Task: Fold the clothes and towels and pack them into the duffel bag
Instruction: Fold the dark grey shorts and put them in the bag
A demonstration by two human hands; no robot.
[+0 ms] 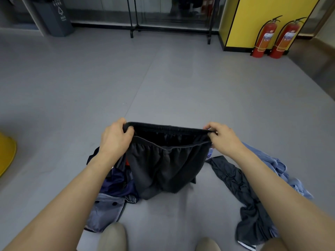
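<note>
I hold a pair of black shorts (pixel 163 167) up by the elastic waistband, the legs hanging down to the grey floor. My left hand (pixel 116 136) grips the waistband's left end and my right hand (pixel 220 136) pinches its right end. Under my left forearm lies a heap of navy and grey-blue clothes (pixel 110 194), one piece with dark buttons. To the right a dark grey garment (pixel 248 200) lies crumpled on the floor, with a light blue garment (pixel 282 171) beyond my right forearm. No duffel bag shows in view.
Two red fire extinguishers (pixel 272 38) stand by a yellow panel (pixel 261 20) at the back right. A black rack frame (pixel 170 29) and a dark bin (pixel 54 17) are at the back. A yellow object (pixel 6 153) sits at the left edge. My shoes (pixel 112 238) are at the bottom.
</note>
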